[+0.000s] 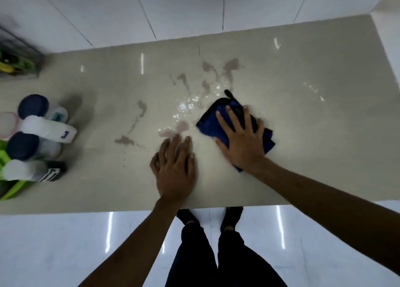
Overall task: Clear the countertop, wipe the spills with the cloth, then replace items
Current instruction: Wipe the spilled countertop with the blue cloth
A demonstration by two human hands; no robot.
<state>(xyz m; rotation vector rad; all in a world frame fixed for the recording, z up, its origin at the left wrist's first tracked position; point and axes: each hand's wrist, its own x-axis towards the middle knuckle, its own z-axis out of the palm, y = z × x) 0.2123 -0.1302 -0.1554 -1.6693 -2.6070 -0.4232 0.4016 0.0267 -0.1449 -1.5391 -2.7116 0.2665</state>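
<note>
1. The right hand point(242, 139) lies palm down with fingers spread, pressing flat on a folded blue cloth point(213, 122); it grips nothing, only bears down on the fabric.
2. The left hand point(175, 167) rests flat and open on the bare beige worktop point(313, 135), fingers together, holding nothing.
3. Both forearms reach forward from the near edge of the worktop.
4. The cloth sits under the right hand, just right of the left hand, at the right edge of the spills.
5. Brownish spills point(173, 132) and shiny wet drops spread across the middle of the worktop, beyond and left of the cloth, one patch touching the left fingertips.
6. Bottles and jars point(43, 133) stand grouped at the far left, well apart from both hands.
</note>
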